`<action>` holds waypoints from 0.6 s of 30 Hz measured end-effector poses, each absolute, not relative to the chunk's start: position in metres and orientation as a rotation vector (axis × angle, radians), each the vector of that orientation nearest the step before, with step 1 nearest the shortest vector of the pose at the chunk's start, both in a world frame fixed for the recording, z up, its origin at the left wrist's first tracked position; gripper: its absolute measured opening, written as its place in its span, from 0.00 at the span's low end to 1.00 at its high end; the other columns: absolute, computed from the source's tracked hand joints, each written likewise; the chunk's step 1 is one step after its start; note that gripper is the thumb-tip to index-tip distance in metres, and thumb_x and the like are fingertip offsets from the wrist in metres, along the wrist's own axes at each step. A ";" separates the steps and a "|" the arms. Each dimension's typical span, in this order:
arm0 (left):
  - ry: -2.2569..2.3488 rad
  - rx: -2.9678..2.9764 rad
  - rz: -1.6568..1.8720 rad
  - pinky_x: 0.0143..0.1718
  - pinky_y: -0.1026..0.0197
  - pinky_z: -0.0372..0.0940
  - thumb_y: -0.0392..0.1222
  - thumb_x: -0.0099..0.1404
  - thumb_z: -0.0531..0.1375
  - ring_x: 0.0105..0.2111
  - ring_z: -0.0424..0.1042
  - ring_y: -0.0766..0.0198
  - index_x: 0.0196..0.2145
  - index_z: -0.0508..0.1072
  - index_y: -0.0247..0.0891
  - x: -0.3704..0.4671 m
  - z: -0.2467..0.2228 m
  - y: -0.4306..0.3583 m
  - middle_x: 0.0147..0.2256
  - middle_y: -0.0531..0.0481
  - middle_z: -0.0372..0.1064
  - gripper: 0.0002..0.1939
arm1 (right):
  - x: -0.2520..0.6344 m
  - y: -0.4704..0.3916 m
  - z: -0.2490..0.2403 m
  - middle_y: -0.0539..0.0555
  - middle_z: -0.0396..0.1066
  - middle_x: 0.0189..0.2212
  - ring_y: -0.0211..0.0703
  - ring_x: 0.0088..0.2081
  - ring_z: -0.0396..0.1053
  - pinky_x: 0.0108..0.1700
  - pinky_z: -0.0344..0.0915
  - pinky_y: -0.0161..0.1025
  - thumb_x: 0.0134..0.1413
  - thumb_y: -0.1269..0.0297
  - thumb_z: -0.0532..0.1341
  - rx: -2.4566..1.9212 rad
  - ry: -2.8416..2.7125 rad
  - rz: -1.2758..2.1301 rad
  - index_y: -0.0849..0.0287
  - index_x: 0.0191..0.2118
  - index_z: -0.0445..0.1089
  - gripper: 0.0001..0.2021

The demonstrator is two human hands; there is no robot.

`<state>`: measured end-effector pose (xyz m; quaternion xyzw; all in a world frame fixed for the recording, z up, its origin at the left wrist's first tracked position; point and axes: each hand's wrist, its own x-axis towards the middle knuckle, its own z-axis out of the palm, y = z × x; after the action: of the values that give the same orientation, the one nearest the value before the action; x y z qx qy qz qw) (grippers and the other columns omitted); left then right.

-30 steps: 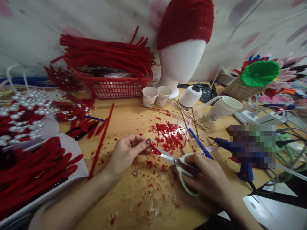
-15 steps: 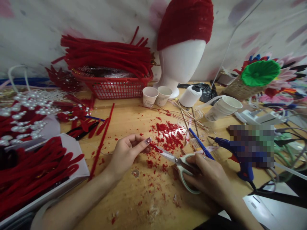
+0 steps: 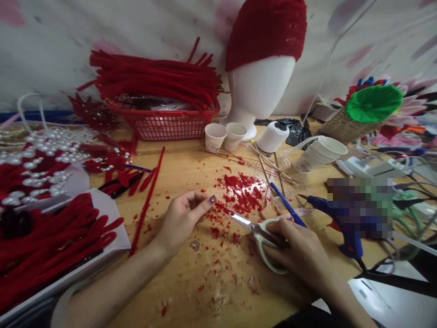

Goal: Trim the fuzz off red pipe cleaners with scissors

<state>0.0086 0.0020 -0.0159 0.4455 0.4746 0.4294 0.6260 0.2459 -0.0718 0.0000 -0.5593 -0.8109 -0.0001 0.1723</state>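
Between its thumb and fingers, my left hand (image 3: pixel 186 216) pinches a short, thin red fuzzy strip (image 3: pixel 223 209) above the wooden table (image 3: pixel 177 278). My right hand (image 3: pixel 295 246) has its fingers in the handles of pale green scissors (image 3: pixel 253 227). Their blades point left and lie against the free end of the strip, and look nearly closed. Red fuzz clippings (image 3: pixel 241 191) are scattered on the table just beyond and beneath the blades.
Red stems fill a basket (image 3: pixel 167 126) at the back and a white box (image 3: pixel 118 214) at left. Behind stand a mannequin head (image 3: pixel 257 86), paper cups (image 3: pixel 215 136) and a thread spool (image 3: pixel 273 136). A blue pen (image 3: pixel 288 205) and glue gun (image 3: pixel 348 223) lie right.
The whole view has shifted slightly, so things sit a little further right. The scissor blades look closer together at the strip. Both hands keep their holds.
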 end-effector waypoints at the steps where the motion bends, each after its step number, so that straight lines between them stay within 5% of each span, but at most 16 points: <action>1: 1.090 1.022 0.979 0.28 0.66 0.57 0.46 0.54 0.65 0.25 0.62 0.71 0.27 0.74 0.35 0.009 -0.016 0.002 0.24 0.54 0.67 0.11 | 0.246 -0.072 0.000 0.46 0.65 0.19 0.34 0.19 0.61 0.23 0.55 0.30 0.49 0.67 0.58 -1.595 -2.294 0.017 0.55 0.27 0.58 0.06; 18: 1.084 0.987 0.983 0.29 0.66 0.57 0.47 0.54 0.65 0.25 0.62 0.71 0.26 0.73 0.34 0.008 -0.018 0.003 0.24 0.54 0.67 0.12 | 0.254 -0.074 0.010 0.46 0.64 0.20 0.33 0.20 0.61 0.22 0.57 0.31 0.49 0.63 0.61 -1.585 -2.241 0.128 0.56 0.32 0.59 0.08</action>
<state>0.0085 0.0034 -0.0178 0.4318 0.4745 0.4303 0.6350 0.2544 -0.0742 0.0103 -0.5656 -0.7998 0.0458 0.1956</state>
